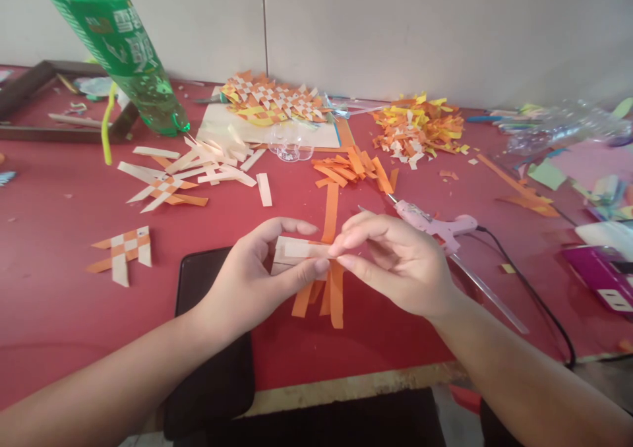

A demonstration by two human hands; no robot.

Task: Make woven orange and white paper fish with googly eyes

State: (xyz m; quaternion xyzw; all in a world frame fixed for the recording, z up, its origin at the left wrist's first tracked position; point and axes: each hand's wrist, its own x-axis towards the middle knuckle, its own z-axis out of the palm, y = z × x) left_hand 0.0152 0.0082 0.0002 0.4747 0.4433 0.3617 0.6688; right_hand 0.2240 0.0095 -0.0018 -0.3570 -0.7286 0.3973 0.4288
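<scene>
Between my two hands is a piece of woven paper strips, with cream strips [297, 249] running sideways and orange strips [337, 295] running up and down. My left hand [277, 262] grips its left part, the thumb lying along the front of the cream strips. At the right end, my right hand [380, 256] pinches the strips between thumb and fingertips. My fingers hide the crossing of the strips. A black phone-like slab [212, 348] lies under my left wrist. Further left rests a woven paper fish [129, 249] in orange and cream.
Loose cream strips [264, 190] and orange strips [363, 167] lie beyond my hands. A pink glue gun [435, 223] with a black cord sits right. Behind are a green bottle [128, 58], a pile of woven fish [271, 97], paper scraps [415, 127] and a dark frame [24, 132].
</scene>
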